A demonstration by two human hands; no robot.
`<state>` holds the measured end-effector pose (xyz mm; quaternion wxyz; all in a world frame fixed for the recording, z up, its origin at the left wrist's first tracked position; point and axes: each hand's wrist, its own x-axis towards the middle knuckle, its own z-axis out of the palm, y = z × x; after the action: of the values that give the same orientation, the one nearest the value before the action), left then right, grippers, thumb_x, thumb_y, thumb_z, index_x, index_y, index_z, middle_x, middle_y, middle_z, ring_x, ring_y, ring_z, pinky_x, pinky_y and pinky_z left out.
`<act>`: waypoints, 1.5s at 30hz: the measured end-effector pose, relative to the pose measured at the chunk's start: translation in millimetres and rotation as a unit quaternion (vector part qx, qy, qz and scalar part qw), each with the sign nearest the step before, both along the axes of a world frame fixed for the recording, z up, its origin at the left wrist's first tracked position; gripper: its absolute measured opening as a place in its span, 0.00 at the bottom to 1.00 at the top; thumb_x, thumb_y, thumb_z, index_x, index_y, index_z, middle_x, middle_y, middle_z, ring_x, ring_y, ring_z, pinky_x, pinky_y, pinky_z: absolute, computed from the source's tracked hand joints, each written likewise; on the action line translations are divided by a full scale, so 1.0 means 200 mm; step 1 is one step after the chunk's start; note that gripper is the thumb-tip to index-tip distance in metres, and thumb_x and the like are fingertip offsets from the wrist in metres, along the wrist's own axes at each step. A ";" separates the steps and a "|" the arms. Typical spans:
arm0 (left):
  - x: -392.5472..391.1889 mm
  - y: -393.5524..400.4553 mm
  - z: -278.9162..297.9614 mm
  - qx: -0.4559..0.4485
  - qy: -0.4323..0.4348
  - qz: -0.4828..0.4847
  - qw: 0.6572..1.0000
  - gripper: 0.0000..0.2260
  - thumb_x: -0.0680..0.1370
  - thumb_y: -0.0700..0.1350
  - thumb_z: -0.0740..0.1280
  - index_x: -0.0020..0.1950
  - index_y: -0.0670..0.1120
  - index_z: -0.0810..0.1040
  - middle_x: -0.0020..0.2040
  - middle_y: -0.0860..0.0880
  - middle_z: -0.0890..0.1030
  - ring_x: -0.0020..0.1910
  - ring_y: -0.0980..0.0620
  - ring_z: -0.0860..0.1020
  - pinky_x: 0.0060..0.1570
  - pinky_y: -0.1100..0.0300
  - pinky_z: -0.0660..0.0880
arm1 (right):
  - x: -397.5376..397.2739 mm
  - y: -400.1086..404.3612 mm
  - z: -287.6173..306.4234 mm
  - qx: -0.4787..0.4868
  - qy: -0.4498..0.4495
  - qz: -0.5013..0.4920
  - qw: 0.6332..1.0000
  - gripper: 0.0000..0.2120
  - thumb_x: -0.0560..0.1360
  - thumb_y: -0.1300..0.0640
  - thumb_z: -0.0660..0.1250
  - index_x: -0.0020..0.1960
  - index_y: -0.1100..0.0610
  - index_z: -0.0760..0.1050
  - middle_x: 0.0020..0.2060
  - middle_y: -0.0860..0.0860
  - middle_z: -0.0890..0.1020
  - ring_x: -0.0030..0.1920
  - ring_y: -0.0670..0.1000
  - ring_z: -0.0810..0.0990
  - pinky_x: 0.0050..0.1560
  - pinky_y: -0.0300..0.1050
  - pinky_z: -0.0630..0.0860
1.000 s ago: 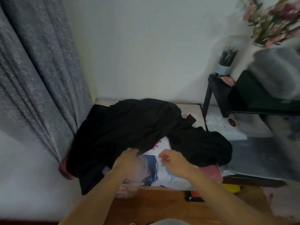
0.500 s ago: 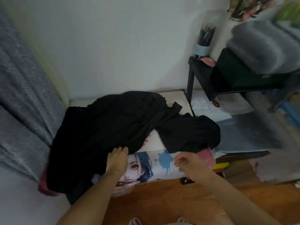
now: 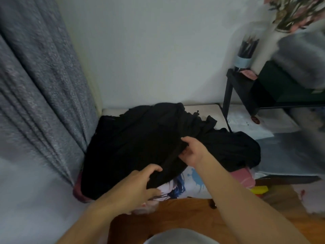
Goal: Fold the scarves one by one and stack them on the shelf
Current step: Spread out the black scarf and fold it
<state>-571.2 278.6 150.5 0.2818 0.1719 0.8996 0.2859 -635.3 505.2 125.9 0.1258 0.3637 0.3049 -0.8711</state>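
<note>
Hands: left (image 3: 139,184) + right (image 3: 192,150) grip black scarf (image 3: 140,141) (crumpled).

Grey curtain (image 3: 40,95) crowds the left, black shelf frame (image 3: 228,95) the right; bare wall seemingly between.

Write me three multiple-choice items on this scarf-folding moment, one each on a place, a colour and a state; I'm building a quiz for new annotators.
1. Where does the dark shelf stand?
A. right of the scarf pile
B. left, behind the curtain
C. on the wooden floor near the camera

2. What colour is the scarf being handled?
A. red
B. black
C. white

3. What is the right hand doing?
A. hanging idle
B. resting flat on the wall
C. holding a fold of the scarf in its grip

Answers: 1 A, the shelf's frame stands at the right, by the wall. 2 B, the cloth is plainly black. 3 C, its fingers curl round the cloth, as the left hand also does.
</note>
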 end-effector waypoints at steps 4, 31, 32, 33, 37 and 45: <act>-0.08 -0.26 0.03 -0.007 0.084 0.019 0.996 0.22 0.80 0.52 0.68 0.62 0.76 0.64 0.48 0.59 0.82 0.47 0.63 0.81 0.50 0.55 0.82 | -0.07 0.19 0.09 -0.032 -0.011 -0.061 0.998 0.07 0.80 0.63 0.61 0.51 0.64 0.76 0.54 0.61 0.81 0.58 0.59 0.80 0.68 0.55 0.73; -0.28 0.43 0.00 0.226 0.070 0.132 0.962 0.11 0.81 0.48 0.67 0.64 0.54 0.77 0.57 0.54 0.81 0.59 0.55 0.80 0.58 0.57 0.77 | 0.05 0.08 0.51 0.385 0.201 0.101 0.895 0.14 0.80 0.67 0.61 0.63 0.57 0.75 0.53 0.58 0.83 0.50 0.57 0.86 0.52 0.51 0.83; -0.30 0.40 0.03 0.236 0.077 0.142 0.958 0.06 0.83 0.45 0.64 0.58 0.51 0.80 0.51 0.53 0.83 0.54 0.54 0.81 0.52 0.61 0.77 | 0.05 0.12 0.52 0.418 0.205 0.105 0.879 0.15 0.79 0.69 0.63 0.63 0.57 0.75 0.52 0.57 0.83 0.48 0.54 0.86 0.50 0.49 0.84; -0.31 0.37 0.08 0.252 0.086 0.147 0.953 0.07 0.83 0.44 0.63 0.54 0.50 0.81 0.47 0.53 0.83 0.49 0.56 0.82 0.47 0.64 0.75 | 0.05 0.18 0.52 0.496 0.197 0.125 0.836 0.15 0.77 0.69 0.66 0.61 0.57 0.76 0.50 0.56 0.83 0.46 0.52 0.85 0.48 0.45 0.83; -0.35 0.29 0.31 0.263 0.155 0.069 0.950 0.11 0.83 0.40 0.62 0.58 0.52 0.82 0.51 0.59 0.83 0.52 0.64 0.80 0.52 0.71 0.73 | 0.07 0.34 0.42 0.781 0.103 0.371 0.491 0.08 0.75 0.52 0.73 0.49 0.57 0.81 0.48 0.51 0.76 0.49 0.51 0.77 0.46 0.43 0.73; -0.70 0.13 0.42 0.045 0.339 0.044 0.939 0.04 0.81 0.46 0.66 0.52 0.52 0.80 0.45 0.48 0.83 0.45 0.44 0.81 0.43 0.52 0.77 | -0.07 0.53 0.81 0.574 0.301 0.255 0.718 0.06 0.76 0.58 0.72 0.45 0.54 0.74 0.39 0.50 0.81 0.39 0.49 0.80 0.40 0.42 0.77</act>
<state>-711.9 305.2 233.7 -0.0606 0.2310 0.9348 0.2629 -648.6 611.2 287.9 0.0121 -0.0067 0.8493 -0.5277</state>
